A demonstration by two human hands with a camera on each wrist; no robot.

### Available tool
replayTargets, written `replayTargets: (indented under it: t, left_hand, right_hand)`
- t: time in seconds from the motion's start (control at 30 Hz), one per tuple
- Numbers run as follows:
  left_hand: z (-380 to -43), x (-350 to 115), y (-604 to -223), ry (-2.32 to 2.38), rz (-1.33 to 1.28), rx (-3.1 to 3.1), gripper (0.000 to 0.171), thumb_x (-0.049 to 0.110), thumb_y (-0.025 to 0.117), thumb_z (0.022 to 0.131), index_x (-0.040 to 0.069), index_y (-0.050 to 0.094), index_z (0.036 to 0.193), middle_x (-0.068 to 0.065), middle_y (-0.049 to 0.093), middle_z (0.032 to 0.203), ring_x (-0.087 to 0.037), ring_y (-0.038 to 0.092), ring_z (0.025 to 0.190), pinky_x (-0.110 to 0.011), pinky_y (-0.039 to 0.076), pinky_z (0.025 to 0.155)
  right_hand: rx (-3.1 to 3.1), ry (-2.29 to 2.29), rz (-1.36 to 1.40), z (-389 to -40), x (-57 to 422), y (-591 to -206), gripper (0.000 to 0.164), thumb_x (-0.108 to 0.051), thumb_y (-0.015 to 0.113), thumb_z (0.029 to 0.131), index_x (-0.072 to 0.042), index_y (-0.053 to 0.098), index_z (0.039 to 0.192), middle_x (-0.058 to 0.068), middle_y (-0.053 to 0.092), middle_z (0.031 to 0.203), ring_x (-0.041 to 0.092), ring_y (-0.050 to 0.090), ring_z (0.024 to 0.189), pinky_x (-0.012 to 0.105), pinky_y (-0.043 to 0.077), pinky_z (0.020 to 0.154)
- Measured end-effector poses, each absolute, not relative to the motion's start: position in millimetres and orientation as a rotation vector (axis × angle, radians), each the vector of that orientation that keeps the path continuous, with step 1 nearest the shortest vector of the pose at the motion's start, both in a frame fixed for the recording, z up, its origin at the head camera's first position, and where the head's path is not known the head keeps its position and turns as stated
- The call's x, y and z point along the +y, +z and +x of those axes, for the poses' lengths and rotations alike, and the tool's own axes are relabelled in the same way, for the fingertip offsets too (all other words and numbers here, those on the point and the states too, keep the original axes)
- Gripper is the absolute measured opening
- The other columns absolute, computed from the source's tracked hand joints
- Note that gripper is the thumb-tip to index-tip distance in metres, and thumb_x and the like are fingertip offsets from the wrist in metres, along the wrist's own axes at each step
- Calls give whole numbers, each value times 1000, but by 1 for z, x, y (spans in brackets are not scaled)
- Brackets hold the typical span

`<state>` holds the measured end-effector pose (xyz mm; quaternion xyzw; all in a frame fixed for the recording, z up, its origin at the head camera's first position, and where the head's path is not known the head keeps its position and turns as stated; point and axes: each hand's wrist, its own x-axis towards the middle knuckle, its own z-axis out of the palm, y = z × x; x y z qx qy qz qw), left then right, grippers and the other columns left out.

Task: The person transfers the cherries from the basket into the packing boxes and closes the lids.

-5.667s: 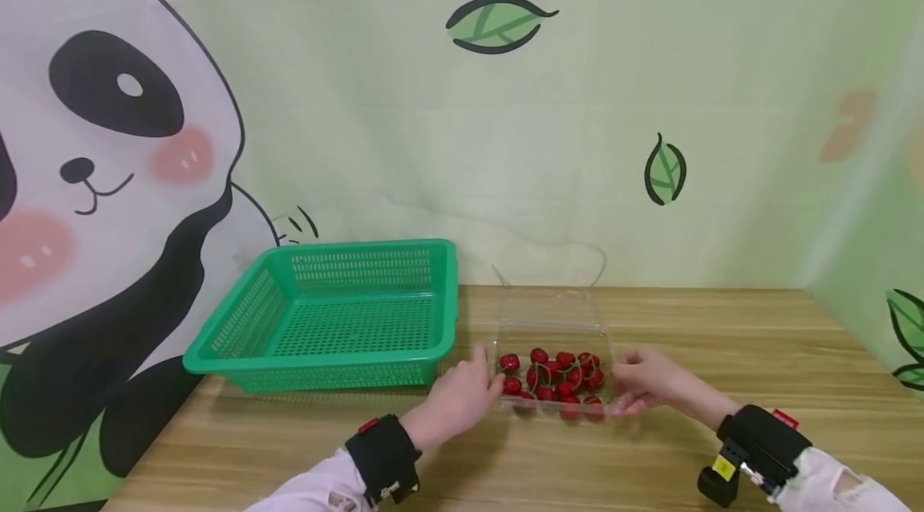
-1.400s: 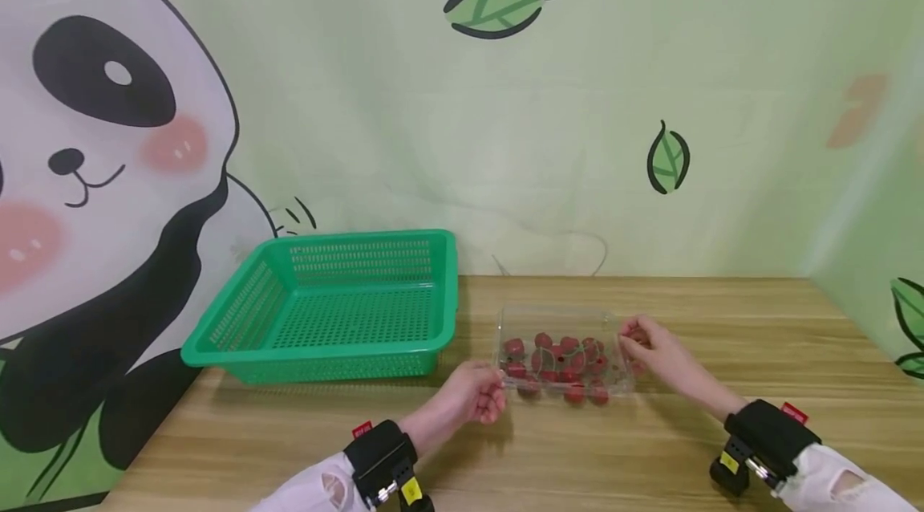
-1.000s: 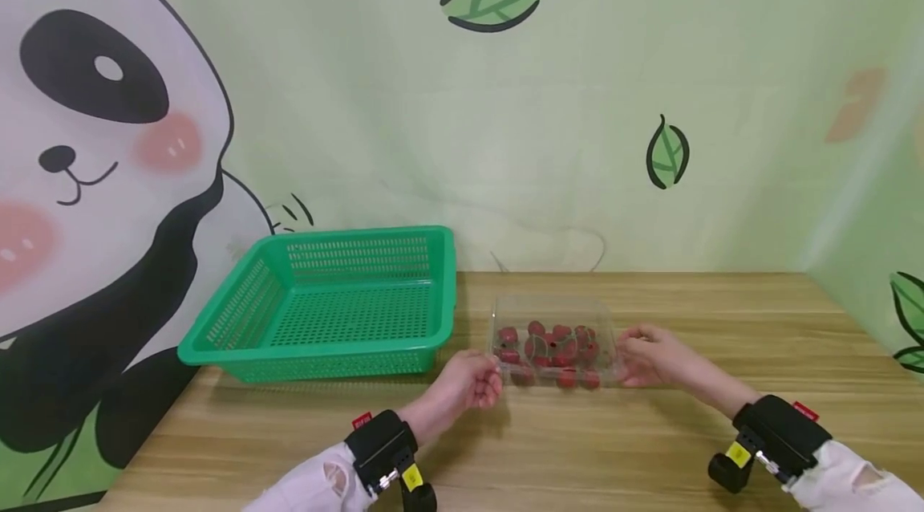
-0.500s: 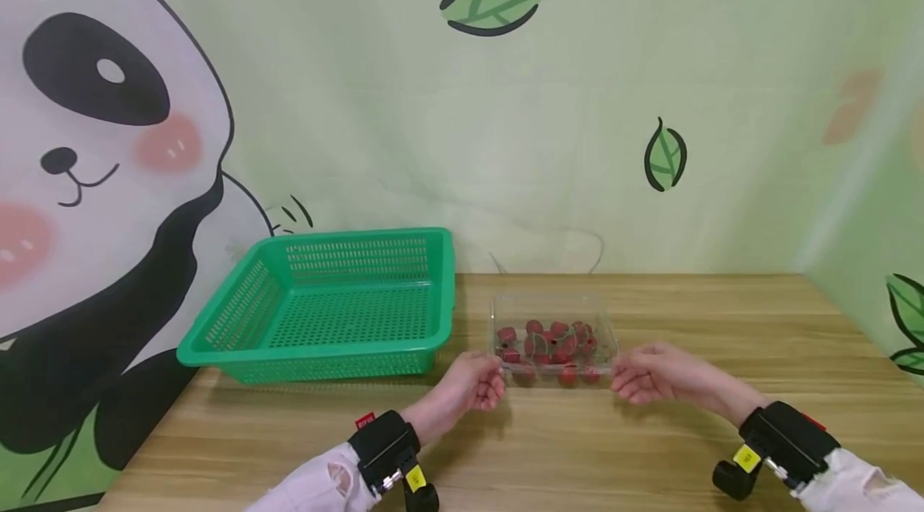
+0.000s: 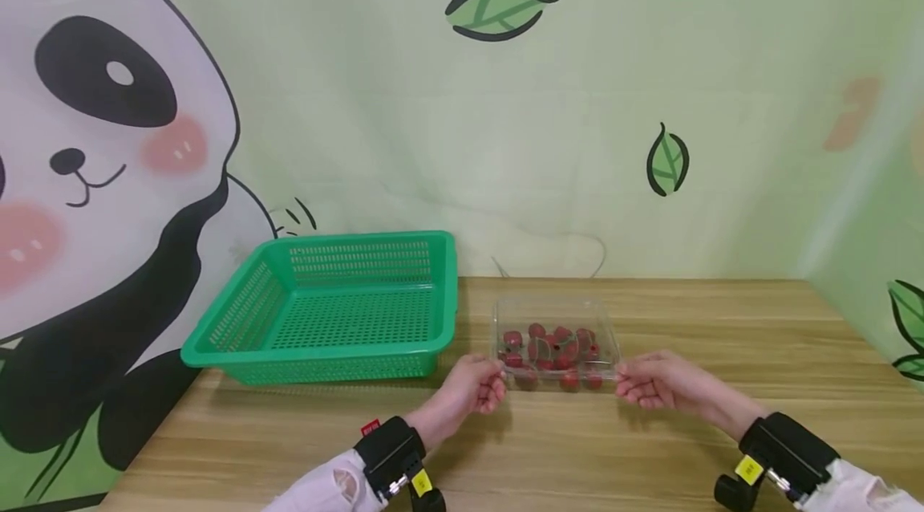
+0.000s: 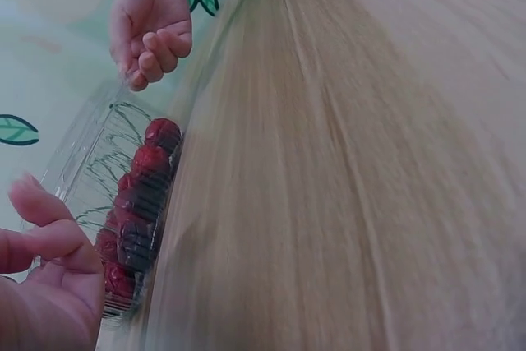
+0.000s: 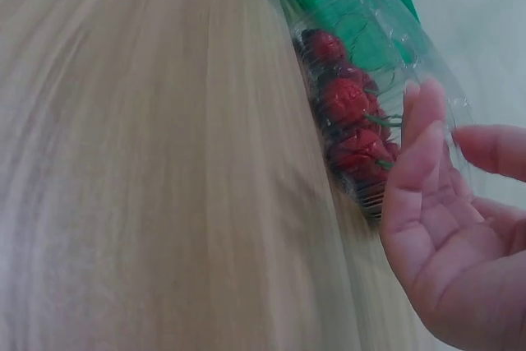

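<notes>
A clear plastic clamshell box [image 5: 557,305] with its lid folded down over the cherries [image 5: 563,351] lies on the table. Red fruit with green stems shows through the plastic. My left hand [image 5: 472,388] pinches the near left corner of the box's rim, thumb on top and the other fingers curled. At the near right corner, my right hand [image 5: 660,382] pinches the rim in the same way. In the right wrist view the thumb and forefinger of the right hand [image 7: 460,219] meet at the box edge, over the cherries [image 7: 345,104].
To the left of the box stands a green plastic basket [image 5: 361,319] with slotted walls and nothing in it. The wooden table [image 5: 549,456] backs onto a printed cloth [image 5: 361,95] with a panda and leaves.
The lid stood raised behind the cherries in the oldest frame; now it covers them. My right hand has come from the box's right side to its near right corner. The left hand stays put lately.
</notes>
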<state>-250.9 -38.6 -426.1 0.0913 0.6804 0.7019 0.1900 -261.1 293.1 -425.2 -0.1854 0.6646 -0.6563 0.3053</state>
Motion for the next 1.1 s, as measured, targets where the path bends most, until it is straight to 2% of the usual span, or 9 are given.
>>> replayTargets:
  t: [0.27,0.5,0.57,0.67,0.77,0.83,0.93,1.1]
  left_hand:
    - [-250,-38,-428,1980,249,1919,19,8,44,104,10,52,86,8,54,62,-1,46,53,-16,38,53]
    - [-253,-41,-428,1937,274,1942,19,14,46,105,11,53,87,8,55,62,-2,47,55,-18,40,55]
    - [-253,-44,-426,1892,269,1969,20,21,46,106,9,55,93,7,56,64,-3,48,55,-18,41,56]
    - [-249,-49,-420,1786,245,2046,36,33,46,107,-2,57,108,5,57,65,-5,49,54,-19,42,56]
    - [-244,-54,-405,1657,242,2145,47,39,46,107,-7,58,113,3,56,65,-7,49,53,-20,42,54]
    - [-242,-56,-391,1573,291,2203,42,37,47,108,-3,60,104,3,57,61,-7,49,50,-21,40,51]
    - [-243,-56,-366,1483,428,2295,40,34,48,109,-1,60,91,4,56,57,-8,49,47,-22,39,50]
    - [-250,-55,-319,1402,652,2449,38,30,46,110,0,61,94,3,57,63,-10,51,51,-23,41,54]
  right_hand:
    - [1741,-1753,-478,-261,295,-426,29,-14,46,109,-15,74,102,-9,77,93,-2,69,81,13,56,74]
    - [1760,-1746,-484,-262,292,-426,29,-16,42,111,-14,70,105,-8,75,94,0,69,82,15,57,77]
    - [1810,-1720,-476,-261,292,-426,27,-20,44,111,-8,69,111,-7,75,94,1,69,82,17,57,77]
    - [1951,-1641,-448,-257,293,-421,37,-25,47,111,6,63,122,-5,73,94,3,69,83,19,58,76]
    - [2143,-1520,-435,-252,295,-407,52,-30,48,111,18,54,128,-2,71,95,5,68,83,22,58,74]
    - [2282,-1442,-421,-250,297,-393,56,-32,49,111,21,52,127,1,71,96,6,68,83,25,59,73]
    - [2465,-1342,-432,-250,297,-372,56,-32,48,111,22,50,128,10,73,100,12,69,87,28,59,74]
    - [2692,-1233,-480,-261,285,-339,49,-26,48,111,18,52,130,23,72,110,19,69,95,31,59,77]
